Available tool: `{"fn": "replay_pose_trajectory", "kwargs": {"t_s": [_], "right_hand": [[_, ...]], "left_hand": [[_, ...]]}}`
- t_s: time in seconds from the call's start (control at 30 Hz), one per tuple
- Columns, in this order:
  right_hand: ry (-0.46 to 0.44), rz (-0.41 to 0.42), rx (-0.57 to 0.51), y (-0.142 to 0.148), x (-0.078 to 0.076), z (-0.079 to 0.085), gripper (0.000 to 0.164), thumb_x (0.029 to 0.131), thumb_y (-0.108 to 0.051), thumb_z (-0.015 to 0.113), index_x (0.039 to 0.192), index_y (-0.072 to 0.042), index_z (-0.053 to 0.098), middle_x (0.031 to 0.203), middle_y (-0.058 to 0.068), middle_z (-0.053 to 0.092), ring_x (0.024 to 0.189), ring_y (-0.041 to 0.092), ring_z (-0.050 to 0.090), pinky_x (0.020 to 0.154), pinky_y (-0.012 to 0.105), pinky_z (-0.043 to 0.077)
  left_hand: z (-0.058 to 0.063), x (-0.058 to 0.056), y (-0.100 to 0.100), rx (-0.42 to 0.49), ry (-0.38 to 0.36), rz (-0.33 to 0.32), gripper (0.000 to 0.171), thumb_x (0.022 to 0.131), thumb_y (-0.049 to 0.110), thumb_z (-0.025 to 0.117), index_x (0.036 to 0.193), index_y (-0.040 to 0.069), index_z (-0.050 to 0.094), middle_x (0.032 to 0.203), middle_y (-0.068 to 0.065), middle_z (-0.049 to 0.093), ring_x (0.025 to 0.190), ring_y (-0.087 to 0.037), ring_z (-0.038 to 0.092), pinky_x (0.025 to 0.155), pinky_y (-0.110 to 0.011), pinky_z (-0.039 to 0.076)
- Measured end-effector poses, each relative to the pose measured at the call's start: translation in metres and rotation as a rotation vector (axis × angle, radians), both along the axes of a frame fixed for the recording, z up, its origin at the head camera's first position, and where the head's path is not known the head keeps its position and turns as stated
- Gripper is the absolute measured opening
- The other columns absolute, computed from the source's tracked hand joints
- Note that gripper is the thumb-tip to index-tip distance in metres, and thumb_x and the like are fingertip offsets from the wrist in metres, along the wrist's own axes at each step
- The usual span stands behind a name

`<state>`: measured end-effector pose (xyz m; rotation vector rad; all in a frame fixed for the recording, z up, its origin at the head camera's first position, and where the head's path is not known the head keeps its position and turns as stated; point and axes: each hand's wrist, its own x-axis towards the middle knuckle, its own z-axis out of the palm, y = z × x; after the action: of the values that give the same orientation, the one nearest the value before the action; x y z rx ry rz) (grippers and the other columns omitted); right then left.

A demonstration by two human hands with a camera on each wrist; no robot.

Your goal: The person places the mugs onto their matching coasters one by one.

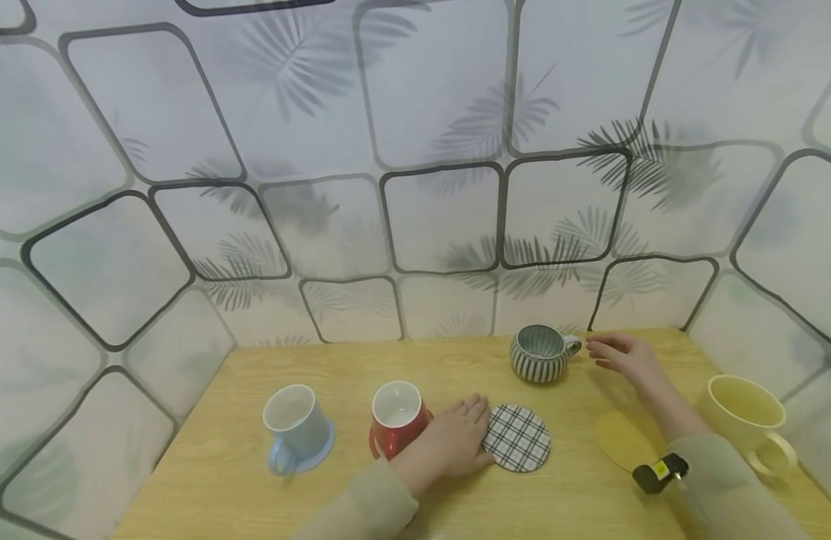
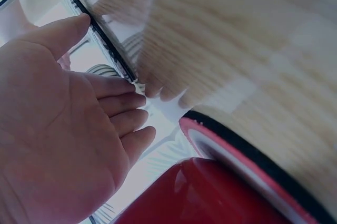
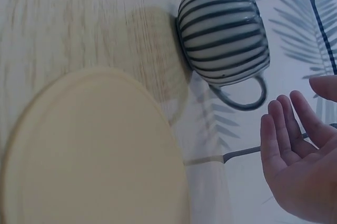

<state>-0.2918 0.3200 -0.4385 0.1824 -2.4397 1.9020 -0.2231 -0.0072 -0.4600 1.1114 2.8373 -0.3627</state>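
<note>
My left hand lies at the edge of a round black-and-white checked coaster, its thumb and fingertips by the rim, fingers nearly straight. In the left wrist view, the palm of that hand faces the camera beside the coaster. A striped grey-and-white mug stands behind the coaster, handle to the right. Just right of that handle, my right hand hovers with loosely bent fingers, holding nothing. The right wrist view shows a small gap between its fingertips and the striped mug.
A red mug on a red coaster stands close left of my left hand. Farther left is a light blue mug on a blue coaster. A yellow coaster and yellow mug lie at the right. Patterned cloth walls surround the table.
</note>
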Motion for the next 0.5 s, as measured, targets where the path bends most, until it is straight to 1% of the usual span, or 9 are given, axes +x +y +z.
{"fn": "replay_pose_trajectory", "kwargs": {"t_s": [0.13,0.23,0.33,0.43,0.5], "right_hand": [[0.008,0.007,0.037,0.003,-0.003,-0.004,0.050,0.095,-0.022,0.056,0.127,0.016,0.046,0.097,-0.023,0.063,0.088,-0.007,0.061,0.079,0.020,0.056],[0.018,0.011,0.115,0.005,-0.006,-0.006,0.052,0.095,-0.025,0.056,0.130,0.013,0.046,0.104,-0.019,0.063,0.089,-0.011,0.058,0.080,0.019,0.055],[0.033,0.013,0.202,0.005,-0.010,-0.007,0.052,0.095,-0.026,0.057,0.131,0.010,0.046,0.114,0.000,0.065,0.088,-0.013,0.055,0.079,0.019,0.054],[0.044,0.038,0.257,0.006,-0.015,-0.009,0.051,0.095,-0.024,0.057,0.132,0.008,0.045,0.125,0.022,0.057,0.088,-0.014,0.053,0.079,0.020,0.053],[0.038,0.060,0.270,0.006,-0.018,-0.011,0.051,0.095,-0.023,0.056,0.134,0.008,0.044,0.128,0.029,0.051,0.088,-0.014,0.052,0.080,0.021,0.053]], "left_hand": [[-0.001,0.000,0.001,-0.004,-0.002,0.002,0.076,0.091,0.061,0.042,0.147,0.010,0.032,0.154,-0.006,0.028,0.143,-0.019,0.023,0.116,-0.031,0.027],[-0.001,0.000,0.001,-0.005,-0.003,0.005,0.076,0.091,0.062,0.042,0.147,0.010,0.032,0.154,-0.005,0.028,0.143,-0.018,0.023,0.116,-0.031,0.027],[-0.002,-0.001,0.001,-0.009,-0.005,0.010,0.076,0.091,0.062,0.041,0.147,0.010,0.032,0.154,-0.005,0.028,0.143,-0.018,0.023,0.116,-0.031,0.026],[-0.002,-0.001,0.001,-0.011,-0.002,0.010,0.077,0.091,0.062,0.041,0.147,0.010,0.032,0.155,-0.005,0.027,0.143,-0.018,0.023,0.116,-0.031,0.027],[-0.002,-0.001,0.001,-0.010,-0.002,0.009,0.077,0.091,0.062,0.041,0.147,0.010,0.032,0.155,-0.006,0.027,0.143,-0.018,0.023,0.116,-0.031,0.027]]}}
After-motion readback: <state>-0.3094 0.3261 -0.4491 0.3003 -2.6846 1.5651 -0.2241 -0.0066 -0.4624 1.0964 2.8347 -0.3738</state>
